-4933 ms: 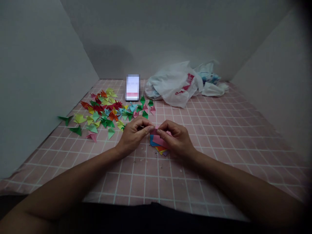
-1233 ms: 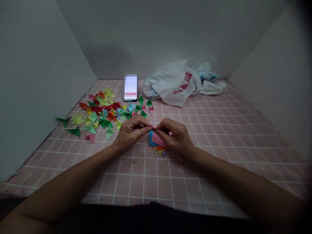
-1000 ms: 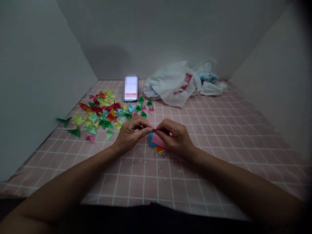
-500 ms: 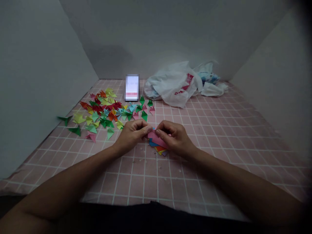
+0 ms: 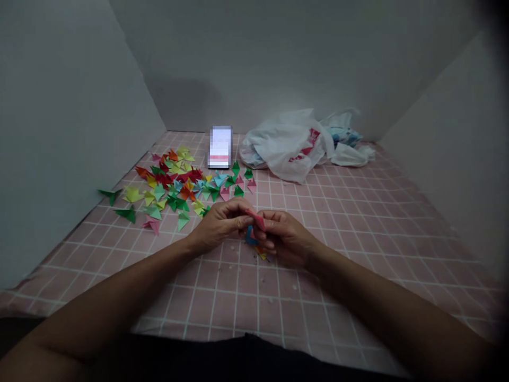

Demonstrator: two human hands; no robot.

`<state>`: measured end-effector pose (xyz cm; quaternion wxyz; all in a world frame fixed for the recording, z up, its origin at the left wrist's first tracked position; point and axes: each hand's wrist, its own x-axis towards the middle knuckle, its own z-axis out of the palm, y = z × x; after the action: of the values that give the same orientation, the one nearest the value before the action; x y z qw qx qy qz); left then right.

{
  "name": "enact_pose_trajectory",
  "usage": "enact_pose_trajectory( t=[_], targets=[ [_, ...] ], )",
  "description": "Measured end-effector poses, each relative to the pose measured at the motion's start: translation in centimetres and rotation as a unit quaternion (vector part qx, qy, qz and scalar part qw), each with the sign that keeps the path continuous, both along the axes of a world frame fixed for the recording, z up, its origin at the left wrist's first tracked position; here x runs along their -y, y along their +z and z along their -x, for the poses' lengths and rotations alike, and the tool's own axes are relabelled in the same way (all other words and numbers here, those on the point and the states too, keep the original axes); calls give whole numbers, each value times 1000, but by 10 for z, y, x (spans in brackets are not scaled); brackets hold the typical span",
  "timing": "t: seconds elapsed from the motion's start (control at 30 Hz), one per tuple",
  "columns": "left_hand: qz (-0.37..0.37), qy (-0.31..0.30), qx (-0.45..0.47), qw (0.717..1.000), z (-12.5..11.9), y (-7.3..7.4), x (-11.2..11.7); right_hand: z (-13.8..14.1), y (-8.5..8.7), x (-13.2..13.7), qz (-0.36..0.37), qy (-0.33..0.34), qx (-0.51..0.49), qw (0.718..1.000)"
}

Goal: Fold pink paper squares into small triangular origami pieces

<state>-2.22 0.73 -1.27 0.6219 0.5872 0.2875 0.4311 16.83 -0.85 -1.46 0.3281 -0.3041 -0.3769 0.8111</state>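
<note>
Left of the frame's centre, coloured paper figures [image 5: 177,202] lie scattered on the checked cloth [image 5: 234,313]. The left hand [image 5: 220,223], just left of centre, has its fingers curled, thumb and forefinger nearly together at the upper-left end of the folded pink paper [image 5: 256,218]; whether they pinch it, I cannot tell. That paper sits between both hands at the frame's centre, its long axis slanting from upper left to lower right, above the paper stack [image 5: 250,236]. Right of it, the right hand [image 5: 287,236] is closed, gripping the lower-right end between thumb and fingers, so it seems nearer.
</note>
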Motion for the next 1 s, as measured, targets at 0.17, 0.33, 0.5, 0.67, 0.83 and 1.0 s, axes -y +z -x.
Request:
enact_pose_trajectory(
  t=[0.17, 0.33, 0.5, 0.67, 0.83, 1.0],
  targets=[
    [47, 35, -37, 998, 0, -1, -2, -3, 1, -2, -149, -119, 89, 977],
    [100, 40, -47, 993, -3, -3, 0, -6, 4, -6, -208, -144, 144, 957],
    [125, 33, -60, 990, -5, -6, 2, -5, -3, -6, -213, -157, 166, 950],
    [126, 27, -29, 991, -8, -6, 6, -6, -10, -5, -275, -148, 208, 927],
    [138, 25, -12, 990, -11, -1, 10, -7, -10, -4, -400, -164, 304, 849],
    [144, 42, -44, 988, -12, 2, 13, -4, -9, 0, -521, -174, 334, 766]
  ],
)
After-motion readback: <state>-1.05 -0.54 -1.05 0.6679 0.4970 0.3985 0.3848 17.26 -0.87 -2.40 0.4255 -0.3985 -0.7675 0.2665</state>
